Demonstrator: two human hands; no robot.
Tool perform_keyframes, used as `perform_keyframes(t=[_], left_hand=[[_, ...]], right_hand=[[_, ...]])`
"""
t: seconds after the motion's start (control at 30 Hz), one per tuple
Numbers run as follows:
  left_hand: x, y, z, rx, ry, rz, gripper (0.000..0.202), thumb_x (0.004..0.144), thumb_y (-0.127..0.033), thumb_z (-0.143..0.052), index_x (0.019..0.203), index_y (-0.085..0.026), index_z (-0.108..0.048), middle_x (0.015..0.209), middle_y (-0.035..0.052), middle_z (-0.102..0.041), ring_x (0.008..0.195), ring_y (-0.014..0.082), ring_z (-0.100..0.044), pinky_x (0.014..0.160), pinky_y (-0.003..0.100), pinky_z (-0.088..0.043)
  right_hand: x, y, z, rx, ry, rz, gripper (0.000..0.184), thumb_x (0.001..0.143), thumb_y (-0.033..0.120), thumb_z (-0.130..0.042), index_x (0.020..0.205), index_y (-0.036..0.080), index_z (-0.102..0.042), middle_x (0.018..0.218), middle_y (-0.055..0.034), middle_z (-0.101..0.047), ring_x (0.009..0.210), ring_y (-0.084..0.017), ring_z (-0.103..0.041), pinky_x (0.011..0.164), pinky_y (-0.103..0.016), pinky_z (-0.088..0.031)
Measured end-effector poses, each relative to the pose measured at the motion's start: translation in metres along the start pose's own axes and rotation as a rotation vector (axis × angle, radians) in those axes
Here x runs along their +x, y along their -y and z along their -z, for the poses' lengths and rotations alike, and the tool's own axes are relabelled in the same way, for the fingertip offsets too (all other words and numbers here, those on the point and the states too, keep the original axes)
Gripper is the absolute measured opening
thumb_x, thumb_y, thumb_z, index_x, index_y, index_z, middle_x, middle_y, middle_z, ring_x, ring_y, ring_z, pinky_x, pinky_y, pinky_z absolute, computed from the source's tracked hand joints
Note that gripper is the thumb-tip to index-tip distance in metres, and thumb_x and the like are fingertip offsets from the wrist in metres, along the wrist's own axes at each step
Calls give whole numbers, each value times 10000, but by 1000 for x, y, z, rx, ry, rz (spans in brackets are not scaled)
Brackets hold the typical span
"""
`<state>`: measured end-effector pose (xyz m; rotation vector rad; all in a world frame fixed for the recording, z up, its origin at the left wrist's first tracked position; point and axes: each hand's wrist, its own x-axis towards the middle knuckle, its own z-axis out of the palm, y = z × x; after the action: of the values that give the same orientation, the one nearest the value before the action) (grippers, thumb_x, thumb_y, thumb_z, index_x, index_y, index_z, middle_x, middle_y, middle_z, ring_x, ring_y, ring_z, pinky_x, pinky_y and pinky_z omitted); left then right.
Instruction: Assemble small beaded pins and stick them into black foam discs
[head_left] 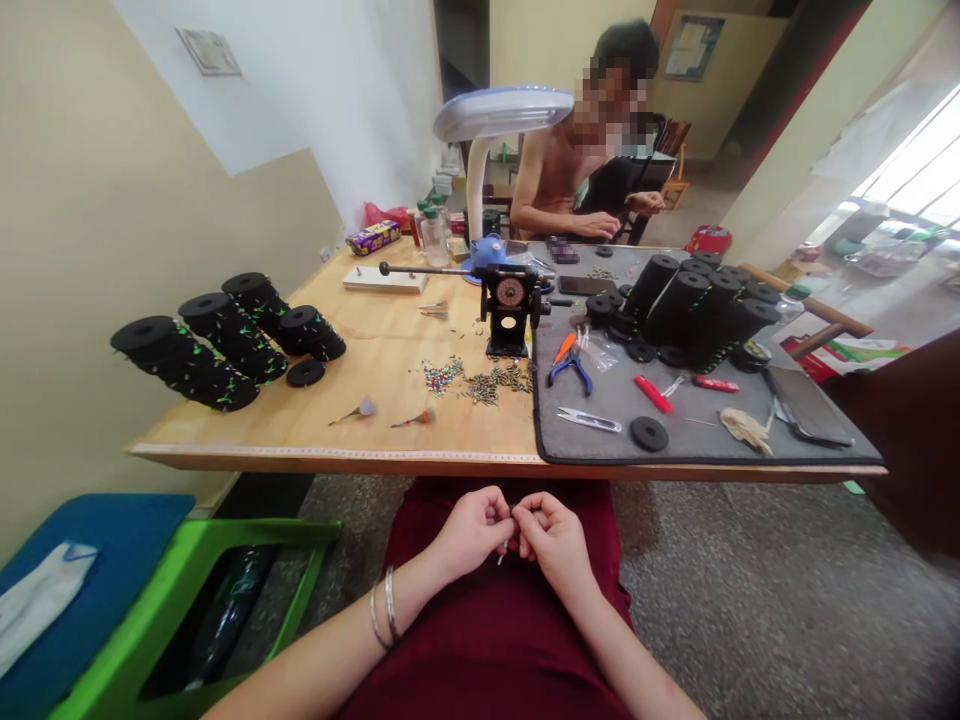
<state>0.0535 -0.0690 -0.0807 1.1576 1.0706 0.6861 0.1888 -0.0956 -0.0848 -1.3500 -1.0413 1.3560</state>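
My left hand and my right hand are held together low over my dark red garment, below the table's front edge. Their fingertips meet around a tiny thin piece, which looks metallic. Most of it is hidden by my fingers, so its exact form cannot be made out. Two thin metal bangles circle my left wrist. Neither hand touches the table.
The wooden table edge runs ahead of me, bearing black foam rolls, scattered small parts, a hand-cranked winder and a grey mat with pliers and snips. A seated person works across the table. A green stool stands at my lower left.
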Motion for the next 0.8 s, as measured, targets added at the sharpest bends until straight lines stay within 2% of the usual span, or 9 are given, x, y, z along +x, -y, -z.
perform_keyframes(t=[0.2,0.47,0.6,0.8], left_hand=[[-1,-2,-1,-47,1,8,226,682,-246,-647,632,-176,-438,480,-29,-579,421,91,-540,421,180,-386],[-5,-16,0,-384,63,174,304,639,-301,-738,788,-146,-522,643,-22,-596,588,102,-602,551,211,-471],[-6,-17,0,-378,61,160,263,662,-304,-721,726,-133,-532,625,-9,-592,575,95,-581,545,211,-469],[-5,-13,-1,-403,58,149,238,697,-308,-692,740,-126,-544,624,7,-602,569,94,-571,555,220,-465]], right_hand=[[-1,1,-1,13,-34,-10,318,715,483,-640,698,190,-516,361,72,-488,307,-75,-390,345,-186,-295],[0,2,0,140,-60,-91,339,708,494,-643,692,189,-495,342,93,-444,304,-58,-325,350,-177,-244],[1,-2,1,177,-32,-99,333,722,489,-633,711,189,-488,345,93,-457,308,-56,-327,351,-169,-232],[2,-6,1,200,-19,-109,340,730,492,-626,713,183,-486,350,90,-457,300,-45,-289,334,-168,-178]])
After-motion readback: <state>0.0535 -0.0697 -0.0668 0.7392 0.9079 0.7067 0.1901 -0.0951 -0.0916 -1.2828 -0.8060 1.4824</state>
